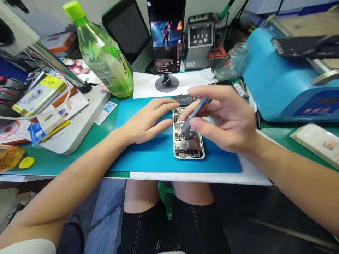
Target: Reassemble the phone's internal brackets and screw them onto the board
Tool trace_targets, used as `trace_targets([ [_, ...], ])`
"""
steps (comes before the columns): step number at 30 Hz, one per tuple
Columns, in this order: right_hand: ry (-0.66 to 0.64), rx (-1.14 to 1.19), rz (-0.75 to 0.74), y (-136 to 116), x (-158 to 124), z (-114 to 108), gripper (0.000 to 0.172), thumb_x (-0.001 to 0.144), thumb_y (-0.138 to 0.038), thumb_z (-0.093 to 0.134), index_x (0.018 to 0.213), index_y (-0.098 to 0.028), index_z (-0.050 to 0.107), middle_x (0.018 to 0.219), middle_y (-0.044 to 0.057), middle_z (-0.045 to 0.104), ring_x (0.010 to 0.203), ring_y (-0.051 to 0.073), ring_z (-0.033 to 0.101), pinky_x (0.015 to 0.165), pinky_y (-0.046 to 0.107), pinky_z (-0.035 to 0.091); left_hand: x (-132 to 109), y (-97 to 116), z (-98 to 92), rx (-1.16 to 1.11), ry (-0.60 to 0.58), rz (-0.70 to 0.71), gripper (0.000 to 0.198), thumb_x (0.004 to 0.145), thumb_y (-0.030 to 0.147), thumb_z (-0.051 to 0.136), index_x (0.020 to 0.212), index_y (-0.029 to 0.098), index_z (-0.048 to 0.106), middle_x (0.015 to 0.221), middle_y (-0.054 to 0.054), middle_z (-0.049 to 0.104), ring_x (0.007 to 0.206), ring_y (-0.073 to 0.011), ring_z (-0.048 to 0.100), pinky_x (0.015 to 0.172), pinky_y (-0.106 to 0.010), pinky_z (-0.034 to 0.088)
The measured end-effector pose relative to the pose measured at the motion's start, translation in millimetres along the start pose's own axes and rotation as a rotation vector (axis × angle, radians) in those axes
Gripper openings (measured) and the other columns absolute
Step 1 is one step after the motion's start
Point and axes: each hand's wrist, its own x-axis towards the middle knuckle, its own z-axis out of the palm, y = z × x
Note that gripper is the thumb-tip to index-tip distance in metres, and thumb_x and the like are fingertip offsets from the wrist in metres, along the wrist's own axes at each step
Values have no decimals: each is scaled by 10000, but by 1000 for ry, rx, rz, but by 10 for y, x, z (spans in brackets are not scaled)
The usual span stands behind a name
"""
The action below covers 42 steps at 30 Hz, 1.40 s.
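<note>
An opened smartphone [188, 144] lies on the blue mat [148, 155] with its inner parts bare. My right hand [225, 120] is closed around a grey screwdriver [194, 118], whose tip points down into the left part of the phone's inside. The exact contact of the tip is too small to make out. My left hand [152, 120] lies with fingers stretched out, the fingertips at the phone's upper left edge. Just beyond the phone is a flat black battery [184, 100], partly hidden by my right hand.
Behind the mat, a phone on a stand [166, 38] shows a picture. A green bottle [106, 60] stands at the left, near piled boxes [39, 95]. A soldering station [200, 38], a glass jar [231, 61] and a blue machine [280, 84] fill the back and right.
</note>
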Motion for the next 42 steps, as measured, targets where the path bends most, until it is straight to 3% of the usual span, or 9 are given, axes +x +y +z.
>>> trace_targets([
  [4,14,-21,11,15,10,-3,426,1016,-176,638,1431,-237,563,1330,20,671,1020,103,746,865,242,679,-8,157,-105,96,-50,-50,684,1149,568,388,1626,85,465,1688,-247,478,1570,-376,469,1293,-589,412],
  [6,107,-52,20,13,40,-55,461,1029,-201,615,1477,-254,523,1241,16,685,992,97,721,847,240,653,-64,384,-180,158,-61,-100,755,1123,594,465,1656,61,418,1721,-279,420,1564,-444,463,1260,-655,428],
  [8,245,-116,45,20,87,-140,527,1033,-256,613,1535,-273,454,1176,21,676,907,97,671,782,250,611,-154,700,-184,228,-13,-169,738,1118,574,494,1640,55,435,1700,-269,459,1522,-426,518,1253,-614,462],
  [12,405,-385,203,90,174,-317,626,986,-435,675,1537,-232,458,917,9,608,735,124,571,698,301,532,-297,1342,179,159,150,-364,631,1110,548,521,1584,134,478,1608,-221,579,1465,-364,597,1186,-529,561],
  [15,367,-509,292,168,191,-384,517,967,-422,671,1434,-215,593,812,-2,575,701,133,559,728,318,516,-241,1598,589,144,240,-493,827,1034,604,646,1645,120,368,1715,-265,437,1551,-413,517,1212,-566,546],
  [17,315,-586,343,212,186,-401,467,949,-358,649,1395,-217,648,806,2,595,703,134,558,755,320,503,-143,1645,771,155,275,-557,946,984,602,722,1665,90,311,1768,-302,322,1609,-455,433,1210,-584,546],
  [20,205,-693,423,253,183,-421,449,920,-297,632,1354,-201,698,766,8,612,702,146,563,748,320,468,-25,1613,857,147,302,-633,868,1006,451,718,1675,102,290,1805,-293,237,1633,-434,407,1160,-546,594],
  [28,5,-853,577,267,210,-460,504,1055,-570,617,1322,-143,647,1003,42,665,885,125,635,894,335,593,-49,1573,775,152,334,-727,835,905,290,725,1649,145,375,1796,-241,297,1292,-384,748,873,-433,701],
  [42,-166,-802,604,154,209,-338,457,1065,-482,641,1360,-134,630,1117,66,685,961,133,677,902,335,633,-352,1580,652,210,425,-702,753,897,288,667,1606,162,444,1749,-222,406,1029,-318,835,720,-376,683],
])
